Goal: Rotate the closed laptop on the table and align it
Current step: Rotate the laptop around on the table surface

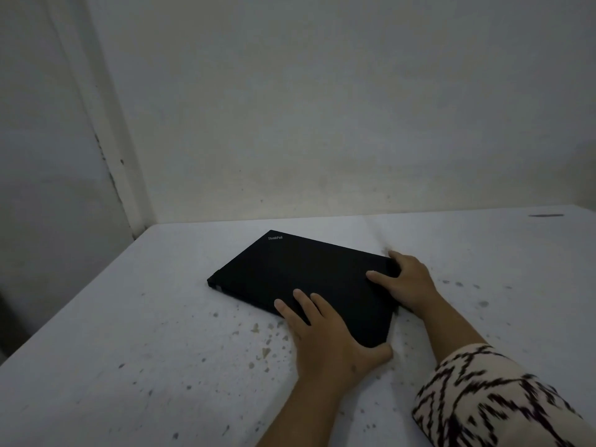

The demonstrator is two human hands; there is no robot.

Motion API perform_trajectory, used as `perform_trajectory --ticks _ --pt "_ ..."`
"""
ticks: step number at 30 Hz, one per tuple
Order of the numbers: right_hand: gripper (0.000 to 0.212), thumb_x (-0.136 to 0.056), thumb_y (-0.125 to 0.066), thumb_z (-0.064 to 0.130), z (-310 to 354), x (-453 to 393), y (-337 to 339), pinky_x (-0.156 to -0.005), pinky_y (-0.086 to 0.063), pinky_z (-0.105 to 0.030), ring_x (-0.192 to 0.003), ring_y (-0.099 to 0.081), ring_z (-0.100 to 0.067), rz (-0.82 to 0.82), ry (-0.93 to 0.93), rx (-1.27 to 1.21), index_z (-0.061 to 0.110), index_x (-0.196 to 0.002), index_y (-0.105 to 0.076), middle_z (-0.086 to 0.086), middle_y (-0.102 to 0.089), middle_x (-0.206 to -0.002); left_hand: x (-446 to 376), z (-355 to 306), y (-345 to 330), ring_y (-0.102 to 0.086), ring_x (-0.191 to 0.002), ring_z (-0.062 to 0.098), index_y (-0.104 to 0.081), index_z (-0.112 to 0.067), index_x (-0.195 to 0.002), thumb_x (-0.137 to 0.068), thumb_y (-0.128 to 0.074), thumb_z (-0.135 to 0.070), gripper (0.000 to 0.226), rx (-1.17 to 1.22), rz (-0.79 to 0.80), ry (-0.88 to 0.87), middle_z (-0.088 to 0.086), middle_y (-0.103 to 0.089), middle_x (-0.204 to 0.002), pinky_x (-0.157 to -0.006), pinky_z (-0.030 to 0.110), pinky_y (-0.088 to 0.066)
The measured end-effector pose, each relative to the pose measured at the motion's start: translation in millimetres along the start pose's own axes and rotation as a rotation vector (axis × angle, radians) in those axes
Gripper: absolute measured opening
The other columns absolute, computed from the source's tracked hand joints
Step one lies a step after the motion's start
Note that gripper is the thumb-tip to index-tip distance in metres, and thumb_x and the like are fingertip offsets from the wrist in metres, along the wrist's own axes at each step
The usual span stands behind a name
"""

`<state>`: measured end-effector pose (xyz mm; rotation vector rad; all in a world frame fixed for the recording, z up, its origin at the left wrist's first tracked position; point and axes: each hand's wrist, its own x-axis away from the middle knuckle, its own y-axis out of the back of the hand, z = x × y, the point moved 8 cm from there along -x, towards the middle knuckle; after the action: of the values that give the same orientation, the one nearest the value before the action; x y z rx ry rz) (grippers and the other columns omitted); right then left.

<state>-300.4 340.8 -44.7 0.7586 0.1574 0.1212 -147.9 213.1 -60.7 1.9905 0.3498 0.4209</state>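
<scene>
A closed black laptop lies flat on the white table, turned at an angle to the table's edges, its logo corner pointing toward the back wall. My left hand grips its near edge and near corner, fingers spread on the lid and thumb around the corner. My right hand holds the right corner, fingers over the lid and the far edge. A patterned black-and-white sleeve covers my right forearm.
The table is stained with dark specks in front of and to the right of the laptop. A pale wall runs close behind the table, and a second wall meets it at the left corner. A dark mark lies at the table's far right.
</scene>
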Motion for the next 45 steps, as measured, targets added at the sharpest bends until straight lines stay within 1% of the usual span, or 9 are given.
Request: perform_trajectory --ticks 6,10,13,17,24,31,35,41,45 --pt "0.086 -0.073 -0.074 0.045 -4 11 7 -0.107 -0.042 -0.040 -0.128 -0.048 -0.029 -0.012 -0.015 -0.022 0.008 -0.143 -0.040 -0.013 -0.049 -0.140 -6 8 4 0.034 -0.136 0.046 0.008 -0.011 -0.151 -0.066 -0.062 -0.064 0.123 -0.001 0.065 -0.059 0.012 0.022 -0.158 -0.117 0.056 0.000" --pt "0.070 -0.071 -0.077 0.043 -7 18 6 -0.092 -0.051 -0.038 -0.106 -0.059 -0.025 -0.019 -0.011 -0.059 0.008 -0.128 -0.056 -0.013 -0.062 -0.123 -10 11 10 0.027 -0.142 0.038 -0.006 -0.017 -0.152 -0.066 -0.067 -0.055 0.112 0.035 0.066 -0.180 0.006 0.012 -0.161 -0.119 0.056 0.002" --pt "0.088 -0.066 -0.078 0.048 -14 23 6 -0.104 -0.046 -0.043 -0.121 -0.054 -0.029 -0.030 -0.065 -0.076 0.007 -0.138 -0.047 -0.014 -0.054 -0.134 -12 17 15 0.025 -0.144 0.034 -0.011 -0.020 -0.151 -0.067 -0.069 -0.048 0.106 0.048 0.087 -0.241 0.003 0.008 -0.162 -0.119 0.057 0.003" --pt "0.094 -0.062 -0.079 0.054 -14 32 3 -0.105 -0.045 -0.045 -0.124 -0.050 -0.031 -0.044 -0.093 -0.092 0.008 -0.138 -0.047 -0.015 -0.052 -0.135 -17 30 24 0.023 -0.145 0.029 -0.004 -0.023 -0.152 -0.065 -0.074 -0.042 0.113 0.080 0.113 -0.279 -0.002 0.010 -0.162 -0.120 0.053 0.003" --pt "0.073 -0.067 -0.073 0.058 -3 51 -4 -0.100 -0.042 -0.043 -0.124 -0.042 -0.036 -0.077 -0.158 -0.002 0.013 -0.123 -0.060 -0.016 -0.052 -0.126 -17 57 44 0.022 -0.146 0.019 0.009 -0.019 -0.151 -0.065 -0.081 -0.026 0.125 0.278 0.143 -0.284 -0.006 0.018 -0.160 -0.121 0.041 -0.006" --pt "0.078 -0.069 -0.073 0.055 1 62 -10 -0.104 -0.041 -0.045 -0.127 -0.039 -0.037 -0.084 -0.212 -0.037 0.013 -0.132 -0.053 -0.017 -0.045 -0.133 -16 86 49 0.008 -0.149 0.021 0.008 -0.021 -0.152 -0.062 -0.085 -0.031 0.129 0.370 0.112 -0.200 -0.002 0.014 -0.161 -0.123 0.042 -0.012" --pt "0.079 -0.072 -0.066 0.059 7 56 -9 -0.103 -0.043 -0.049 -0.123 -0.049 -0.035 -0.067 -0.192 0.031 0.014 -0.135 -0.049 -0.014 -0.049 -0.134 -7 77 35 0.004 -0.149 0.028 0.014 -0.017 -0.150 -0.064 -0.078 -0.052 0.131 0.317 0.072 -0.108 0.003 0.023 -0.159 -0.122 0.043 -0.014" --pt "0.050 -0.070 -0.065 0.062 16 50 -13 -0.092 -0.044 -0.046 -0.109 -0.055 -0.036 -0.009 -0.170 0.060 0.017 -0.087 -0.048 -0.008 -0.061 -0.100 -3 66 34 -0.007 -0.149 0.026 0.006 -0.017 -0.151 -0.063 -0.077 -0.055 0.126 0.352 -0.082 -0.005 0.009 0.013 -0.161 -0.118 0.037 -0.022" --pt "0.051 -0.071 -0.062 0.064 17 54 -17 -0.082 -0.042 -0.040 -0.107 -0.052 -0.035 0.003 -0.171 0.120 0.017 -0.090 -0.055 -0.012 -0.063 -0.104 -3 69 44 -0.013 -0.149 0.025 -0.006 -0.020 -0.152 -0.062 -0.082 -0.046 0.121 0.389 -0.105 -0.046 0.008 0.000 -0.162 -0.118 0.035 -0.023"
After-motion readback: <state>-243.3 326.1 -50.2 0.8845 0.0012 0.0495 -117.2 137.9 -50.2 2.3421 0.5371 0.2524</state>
